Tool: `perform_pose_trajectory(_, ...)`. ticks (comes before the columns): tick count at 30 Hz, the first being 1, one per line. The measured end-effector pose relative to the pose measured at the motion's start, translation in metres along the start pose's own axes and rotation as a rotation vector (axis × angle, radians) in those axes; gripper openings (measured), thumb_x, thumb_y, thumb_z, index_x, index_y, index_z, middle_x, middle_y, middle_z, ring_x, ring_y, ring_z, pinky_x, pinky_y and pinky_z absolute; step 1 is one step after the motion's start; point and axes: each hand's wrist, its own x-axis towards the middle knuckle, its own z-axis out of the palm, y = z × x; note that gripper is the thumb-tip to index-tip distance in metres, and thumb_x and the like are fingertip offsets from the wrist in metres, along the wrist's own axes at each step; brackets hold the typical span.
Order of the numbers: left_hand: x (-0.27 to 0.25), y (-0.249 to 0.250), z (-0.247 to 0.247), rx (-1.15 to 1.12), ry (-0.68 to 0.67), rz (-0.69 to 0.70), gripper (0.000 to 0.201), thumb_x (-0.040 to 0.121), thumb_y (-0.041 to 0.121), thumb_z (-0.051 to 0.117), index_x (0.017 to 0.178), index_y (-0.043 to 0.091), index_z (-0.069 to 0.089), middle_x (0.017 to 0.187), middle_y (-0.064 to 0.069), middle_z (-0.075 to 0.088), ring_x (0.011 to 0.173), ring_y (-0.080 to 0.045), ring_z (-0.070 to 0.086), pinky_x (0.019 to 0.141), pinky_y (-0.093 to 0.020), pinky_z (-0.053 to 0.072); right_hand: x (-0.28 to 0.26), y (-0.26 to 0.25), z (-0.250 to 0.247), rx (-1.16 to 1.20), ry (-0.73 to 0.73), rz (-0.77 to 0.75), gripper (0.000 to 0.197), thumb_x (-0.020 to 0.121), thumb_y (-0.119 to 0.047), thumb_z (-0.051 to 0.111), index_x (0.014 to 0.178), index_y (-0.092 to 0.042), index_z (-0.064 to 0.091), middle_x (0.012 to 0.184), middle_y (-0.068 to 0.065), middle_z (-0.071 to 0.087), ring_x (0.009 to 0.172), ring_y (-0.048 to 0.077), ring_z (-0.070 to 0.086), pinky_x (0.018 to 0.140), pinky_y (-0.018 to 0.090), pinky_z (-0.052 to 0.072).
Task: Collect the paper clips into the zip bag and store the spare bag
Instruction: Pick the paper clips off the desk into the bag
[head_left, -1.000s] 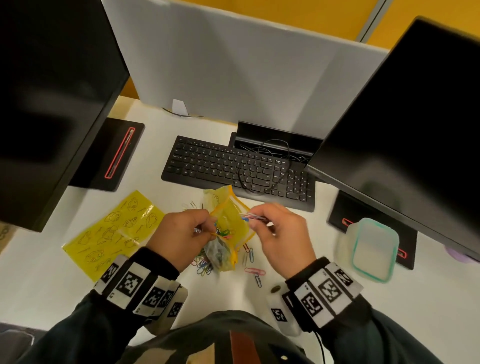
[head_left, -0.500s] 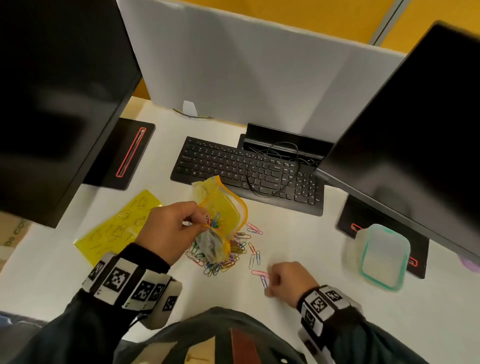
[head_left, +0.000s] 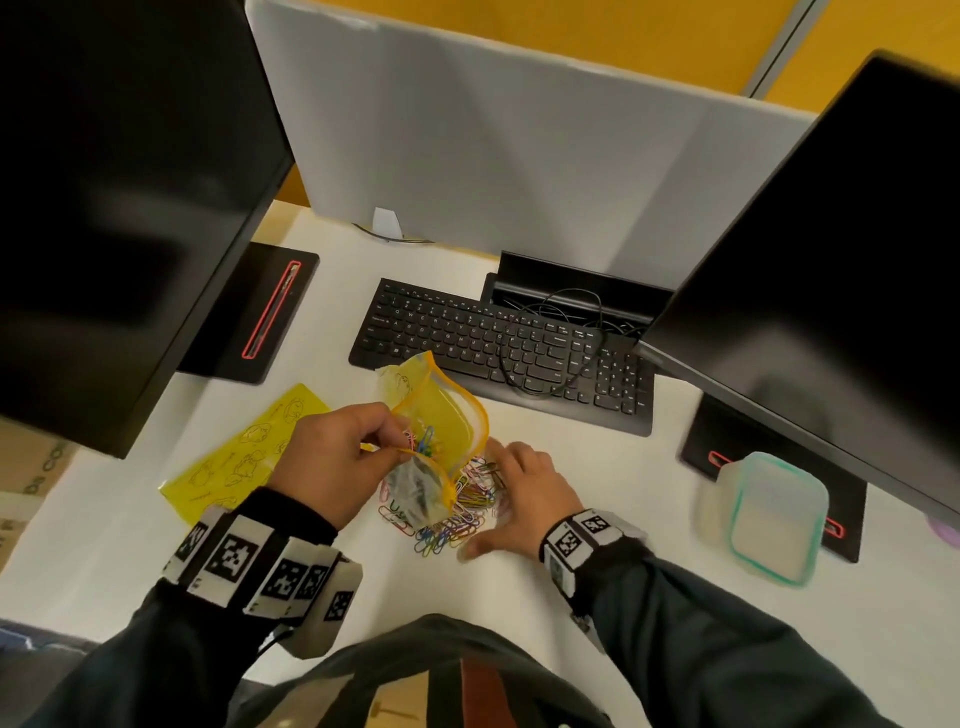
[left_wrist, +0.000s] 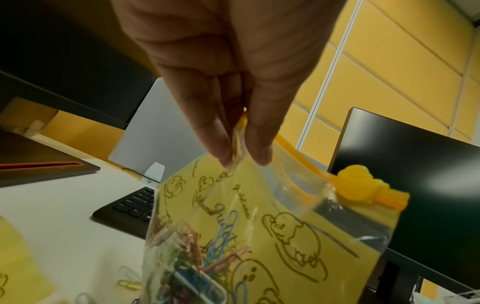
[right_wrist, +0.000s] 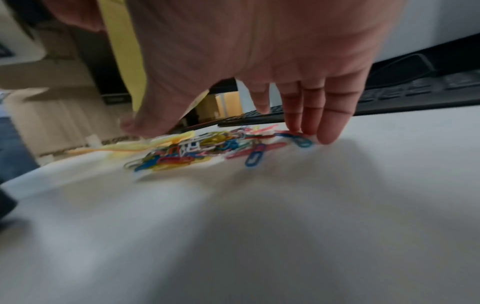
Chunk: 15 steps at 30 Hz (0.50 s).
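Observation:
My left hand (head_left: 337, 457) (left_wrist: 244, 148) pinches the rim of a yellow zip bag (head_left: 441, 431) (left_wrist: 272, 236) and holds it open above the desk. Several coloured paper clips lie inside the bag. Its yellow slider (left_wrist: 363, 185) sits at the far end of the zip. Under and beside the bag a loose pile of coloured paper clips (head_left: 457, 514) (right_wrist: 207, 148) lies on the white desk (head_left: 597, 519). My right hand (head_left: 519, 493) (right_wrist: 298, 123) is spread flat, its fingertips (right_wrist: 327, 137) touching the pile's right side. A second, flat yellow bag (head_left: 234, 457) lies to the left.
A black keyboard (head_left: 498, 348) with a cable across it lies behind the pile. Two dark monitors (head_left: 119, 197) (head_left: 831, 270) flank the desk on black bases. A lidded plastic container (head_left: 769, 514) stands to the right. A grey partition (head_left: 493, 130) closes the back.
My right hand left the bag's mouth, dropped to the desk near my body, then moved up to the clip pile with fingers spread. The clips are bunched closer together. My left hand keeps the bag.

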Motion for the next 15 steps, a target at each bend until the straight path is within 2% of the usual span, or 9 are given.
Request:
perform_pose_trajectory(1, 0.000, -0.001, 0.001, -0.001, -0.002, 0.001, 0.031, 0.068, 0.000, 0.071, 0.057, 0.025, 0.058, 0.084, 0.011, 0.067, 0.090, 0.005, 0.058, 0.066, -0.004, 0.045, 0.003, -0.004, 0.003, -0.064, -0.020, -0.004, 0.119, 0.050, -0.063, 0.078, 0.143, -0.026, 0.014, 0.139, 0.003, 0.032, 0.126, 0.026, 0.033, 0.105, 0.042, 0.039)
perform_pose_trajectory(3, 0.000, 0.000, 0.004, -0.016, -0.006, -0.002, 0.027, 0.068, -0.001, 0.071, 0.063, 0.024, 0.059, 0.084, 0.012, 0.067, 0.090, 0.005, 0.059, 0.066, -0.005, 0.046, 0.010, -0.014, 0.009, -0.119, -0.020, 0.022, 0.100, 0.061, -0.050, 0.078, 0.140, -0.021, 0.024, 0.134, 0.006, 0.035, 0.122, 0.028, 0.035, 0.098, 0.043, 0.044)
perform_pose_trajectory(6, -0.001, 0.003, 0.005, -0.015, -0.013, -0.009, 0.025, 0.068, 0.001, 0.072, 0.060, 0.021, 0.060, 0.083, 0.020, 0.064, 0.089, 0.009, 0.058, 0.067, -0.005, 0.045, 0.011, -0.024, 0.012, -0.105, 0.029, 0.012, 0.059, 0.080, -0.025, 0.066, 0.133, -0.017, 0.041, 0.127, 0.010, 0.042, 0.119, 0.031, 0.040, 0.090, 0.041, 0.046)
perform_pose_trajectory(8, -0.002, 0.004, 0.006, -0.007, -0.017, -0.003, 0.027, 0.068, 0.002, 0.073, 0.059, 0.024, 0.060, 0.082, 0.021, 0.063, 0.087, 0.012, 0.058, 0.066, -0.004, 0.045, 0.011, -0.024, 0.012, -0.104, 0.004, -0.019, 0.049, 0.083, -0.010, 0.060, 0.130, -0.013, 0.045, 0.124, 0.013, 0.045, 0.115, 0.033, 0.044, 0.089, 0.041, 0.045)
perform_pose_trajectory(12, -0.001, 0.003, 0.008, -0.005, -0.016, -0.015, 0.027, 0.068, 0.000, 0.072, 0.059, 0.023, 0.060, 0.085, 0.009, 0.067, 0.083, 0.017, 0.056, 0.067, -0.003, 0.045, 0.010, -0.015, 0.013, -0.093, 0.050, -0.010, 0.026, 0.091, -0.009, 0.045, 0.116, -0.006, 0.054, 0.114, 0.017, 0.052, 0.106, 0.034, 0.052, 0.084, 0.039, 0.046)
perform_pose_trajectory(15, -0.001, 0.004, 0.010, -0.012, -0.026, -0.018, 0.024, 0.068, -0.001, 0.071, 0.061, 0.019, 0.060, 0.087, 0.004, 0.068, 0.081, 0.020, 0.056, 0.066, -0.002, 0.044, 0.008, -0.007, 0.013, -0.074, 0.088, 0.041, 0.023, 0.090, -0.006, 0.044, 0.109, -0.003, 0.056, 0.111, 0.018, 0.054, 0.101, 0.035, 0.055, 0.080, 0.035, 0.045)
